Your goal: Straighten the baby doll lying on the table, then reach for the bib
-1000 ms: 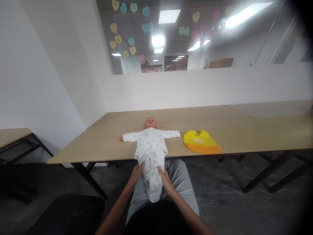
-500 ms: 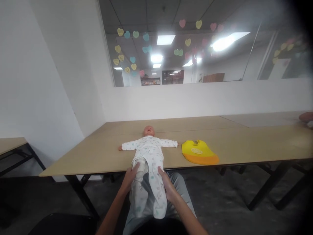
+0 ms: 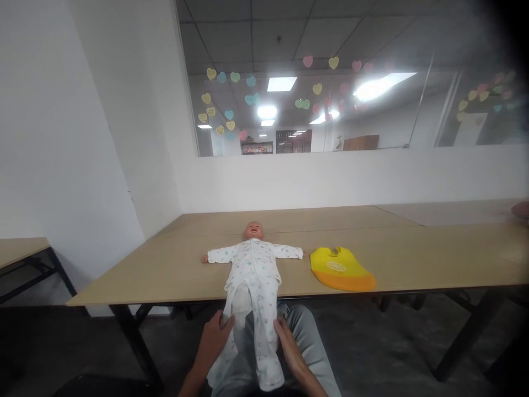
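Head view: one frame, looking forward and down across a long table toward a white wall.
Doll: baby doll point(image 3: 253, 264) lay face up at the centre of the frame, arms spread, head away from the person, torso on the table point(image 3: 165, 270); legs hung over the near edge.
Clothing: white printed sleepsuit point(image 3: 258, 309) covered the doll from neck to feet.
Left hand: left hand point(image 3: 214, 343), lower centre, fingers curled around the doll's leg on the left of the frame, gripping the cloth.
Right hand: right hand point(image 3: 290, 355), lower centre, fingers extended and pressed flat along the other leg; a full grip could not be told.
Bib: yellow bib point(image 3: 341, 269) lay flat on the table, just right of the doll's outstretched arm, not touching it.
Lap: grey trousers point(image 3: 308, 342) showed beneath the doll's legs.
Background: paper hearts point(image 3: 231, 105) stuck on the window glass, upper centre.
Far right edge: part of another person's hand point(image 3: 521, 209) at table level.
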### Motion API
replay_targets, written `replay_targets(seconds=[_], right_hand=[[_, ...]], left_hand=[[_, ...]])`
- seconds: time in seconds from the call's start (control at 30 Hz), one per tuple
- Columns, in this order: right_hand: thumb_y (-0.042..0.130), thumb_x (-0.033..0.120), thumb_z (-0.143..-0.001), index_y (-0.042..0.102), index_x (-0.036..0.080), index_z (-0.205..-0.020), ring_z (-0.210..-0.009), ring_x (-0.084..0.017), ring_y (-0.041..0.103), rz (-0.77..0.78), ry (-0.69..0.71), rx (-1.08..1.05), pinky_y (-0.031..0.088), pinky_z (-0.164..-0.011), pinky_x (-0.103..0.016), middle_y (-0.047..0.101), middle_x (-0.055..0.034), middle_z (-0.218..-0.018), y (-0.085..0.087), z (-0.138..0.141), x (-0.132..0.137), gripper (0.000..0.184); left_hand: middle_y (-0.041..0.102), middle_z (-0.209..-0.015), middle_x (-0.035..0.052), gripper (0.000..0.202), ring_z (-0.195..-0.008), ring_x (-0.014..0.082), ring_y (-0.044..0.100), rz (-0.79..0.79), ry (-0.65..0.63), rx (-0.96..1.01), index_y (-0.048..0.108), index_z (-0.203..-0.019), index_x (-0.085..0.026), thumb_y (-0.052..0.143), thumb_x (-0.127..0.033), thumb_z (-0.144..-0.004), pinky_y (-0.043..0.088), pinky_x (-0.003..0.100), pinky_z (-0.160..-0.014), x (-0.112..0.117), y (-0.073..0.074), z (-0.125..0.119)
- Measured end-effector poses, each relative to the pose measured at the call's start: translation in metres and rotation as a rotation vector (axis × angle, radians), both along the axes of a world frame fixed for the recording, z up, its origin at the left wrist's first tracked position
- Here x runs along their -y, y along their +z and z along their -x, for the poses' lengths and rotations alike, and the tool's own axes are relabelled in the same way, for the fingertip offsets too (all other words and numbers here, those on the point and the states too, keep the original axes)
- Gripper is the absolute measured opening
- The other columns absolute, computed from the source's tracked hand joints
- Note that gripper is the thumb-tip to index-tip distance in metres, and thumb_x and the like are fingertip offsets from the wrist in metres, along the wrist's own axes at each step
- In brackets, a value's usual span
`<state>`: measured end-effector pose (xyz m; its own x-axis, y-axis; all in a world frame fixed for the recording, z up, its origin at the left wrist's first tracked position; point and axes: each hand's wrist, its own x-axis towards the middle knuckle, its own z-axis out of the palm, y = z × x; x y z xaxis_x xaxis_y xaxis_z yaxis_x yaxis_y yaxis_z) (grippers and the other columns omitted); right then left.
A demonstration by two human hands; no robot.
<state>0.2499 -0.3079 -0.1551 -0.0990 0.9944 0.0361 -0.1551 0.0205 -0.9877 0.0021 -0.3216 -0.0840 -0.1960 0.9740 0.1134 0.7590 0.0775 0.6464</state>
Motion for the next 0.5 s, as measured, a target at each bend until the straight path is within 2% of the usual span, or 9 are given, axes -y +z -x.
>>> replay_targets(seconds=[0.1,0.17,0.2,0.27,0.37,0.43,0.5], right_hand=[[0.053,0.067,-0.088,0.055,0.021,-0.123,-0.115,-0.025,0.059,-0.068,-0.260,0.131,0.044,-0.105,-0.037,0.063,-0.0105,-0.124,0.012,-0.008,0.012,0.057],[0.050,0.057,-0.092,0.055,0.021,-0.115,-0.103,-0.024,0.060,-0.199,-0.417,0.233,0.046,-0.096,-0.036,0.063,-0.0103,-0.113,0.031,-0.013,0.018,0.043],[0.049,0.051,-0.095,0.056,0.021,-0.110,-0.099,-0.023,0.060,-0.275,-0.429,0.274,0.047,-0.093,-0.034,0.064,-0.0096,-0.107,0.043,-0.013,0.021,0.035],[0.048,0.041,-0.097,0.060,0.020,-0.101,-0.093,-0.021,0.062,-0.385,-0.326,0.324,0.048,-0.088,-0.032,0.065,-0.0077,-0.098,0.067,-0.010,0.023,0.025],[0.047,0.031,-0.095,0.063,0.019,-0.103,-0.080,-0.018,0.065,-0.377,-0.012,0.400,0.050,-0.076,-0.029,0.068,-0.0060,-0.094,0.091,0.009,0.022,0.021],[0.049,0.027,-0.091,0.063,0.018,-0.108,-0.077,-0.018,0.066,-0.335,0.121,0.509,0.050,-0.074,-0.029,0.069,-0.0078,-0.100,0.095,0.027,0.018,0.024],[0.051,0.025,-0.088,0.062,0.016,-0.112,-0.082,-0.021,0.067,-0.323,0.147,0.613,0.049,-0.078,-0.031,0.069,-0.0106,-0.104,0.090,0.045,0.013,0.028]], left_hand=[[0.070,-0.097,0.0091,0.019,-0.094,0.0295,0.068,-0.001,0.133,-0.121,0.056,-0.097,-0.022,0.050,-0.039,-0.093,0.041,0.033,-0.074,0.012,0.011,-0.006],[0.069,-0.105,0.0091,0.013,-0.101,0.0275,0.066,-0.082,0.186,-0.179,0.054,-0.101,-0.021,0.052,-0.030,-0.091,0.041,0.032,-0.077,0.015,0.015,-0.011],[0.067,-0.105,0.0088,0.011,-0.100,0.0256,0.065,-0.131,0.189,-0.197,0.054,-0.100,-0.021,0.053,-0.027,-0.091,0.041,0.031,-0.078,0.015,0.014,-0.013],[0.066,-0.098,0.0073,0.008,-0.094,0.0224,0.064,-0.212,0.173,-0.205,0.054,-0.094,-0.020,0.052,-0.028,-0.092,0.042,0.029,-0.079,0.014,0.013,-0.017],[0.066,-0.090,0.0046,0.019,-0.086,0.0202,0.064,-0.274,0.165,-0.183,0.056,-0.089,-0.021,0.052,-0.039,-0.095,0.041,0.028,-0.076,0.012,0.011,-0.024],[0.067,-0.086,0.0031,0.023,-0.085,0.0205,0.066,-0.213,0.172,-0.159,0.059,-0.090,-0.022,0.055,-0.044,-0.094,0.039,0.027,-0.072,0.009,0.014,-0.028],[0.070,-0.086,0.0029,0.025,-0.087,0.0219,0.068,-0.088,0.170,-0.120,0.062,-0.092,-0.022,0.058,-0.047,-0.092,0.037,0.027,-0.069,0.005,0.018,-0.030]])
